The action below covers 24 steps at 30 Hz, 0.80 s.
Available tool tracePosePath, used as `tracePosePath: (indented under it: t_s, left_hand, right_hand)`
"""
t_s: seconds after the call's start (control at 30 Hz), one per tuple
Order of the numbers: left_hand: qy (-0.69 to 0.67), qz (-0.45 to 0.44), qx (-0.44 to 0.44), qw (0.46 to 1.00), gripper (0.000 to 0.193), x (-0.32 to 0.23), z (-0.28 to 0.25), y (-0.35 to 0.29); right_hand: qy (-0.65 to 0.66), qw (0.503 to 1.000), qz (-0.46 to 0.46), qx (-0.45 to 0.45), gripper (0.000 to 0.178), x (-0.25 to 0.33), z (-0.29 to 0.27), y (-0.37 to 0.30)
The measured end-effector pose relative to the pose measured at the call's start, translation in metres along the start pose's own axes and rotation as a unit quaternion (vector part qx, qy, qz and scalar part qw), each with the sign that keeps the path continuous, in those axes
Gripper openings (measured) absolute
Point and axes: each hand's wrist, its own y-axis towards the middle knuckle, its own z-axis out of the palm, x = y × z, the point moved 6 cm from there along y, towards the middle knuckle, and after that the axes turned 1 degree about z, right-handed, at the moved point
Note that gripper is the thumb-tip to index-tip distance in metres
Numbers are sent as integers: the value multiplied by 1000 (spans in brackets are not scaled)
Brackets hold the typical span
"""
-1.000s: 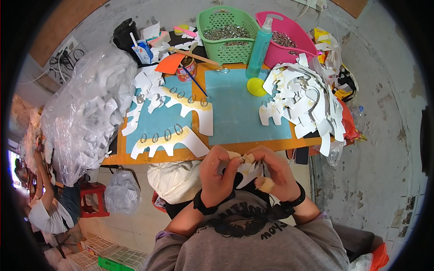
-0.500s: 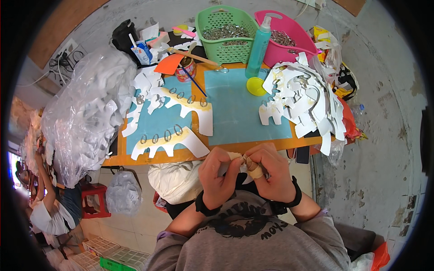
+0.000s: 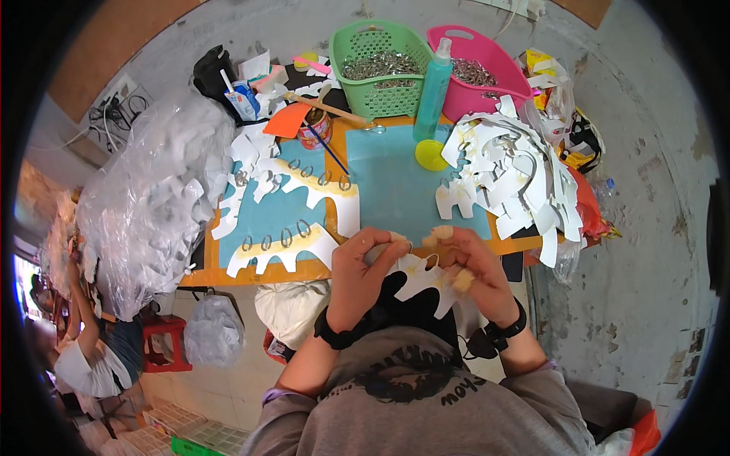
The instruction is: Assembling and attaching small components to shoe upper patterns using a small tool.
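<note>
My left hand (image 3: 359, 264) pinches a white scalloped sheet piece (image 3: 414, 281) with yellowish glue marks, held above my lap at the table's front edge. My right hand (image 3: 480, 275) is beside the piece's right part, its fingers apart and slightly blurred; tan tape wraps some fingers. Between the hands, a thin wire-like loop (image 3: 432, 261) shows at the piece's upper edge. On the table to the left, two similar pieces lie flat, a nearer piece (image 3: 283, 257) and a farther piece (image 3: 338, 199), each with several metal rings along a glued edge.
A green basket (image 3: 380, 97) and a pink basket (image 3: 487, 97) of metal rings stand at the back. Before them are a teal spray bottle (image 3: 433, 91) and a yellow lid (image 3: 431, 155). White pieces (image 3: 517, 175) pile up at right; a brush (image 3: 328, 149) leans on a can (image 3: 315, 134).
My hands have moved apart from a close pinch. My right hand has shifted right with its fingers spreading, and the white piece now shows between them.
</note>
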Motion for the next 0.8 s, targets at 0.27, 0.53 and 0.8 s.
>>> tracePosePath:
  t_s: [0.27,0.53,0.8]
  left_hand:
    - [158,130,-75,976,32,-9,-3,14]
    - [314,164,-21,935,20,1,21,4]
    - [407,204,7,890,9,18,36,10]
  right_hand:
    - [-335,939,-51,-60,40,8,-1,6]
    - [-477,864,-155,-30,36,-29,-1,33]
    - [-376,897,-195,-127,33,-18,-25,33]
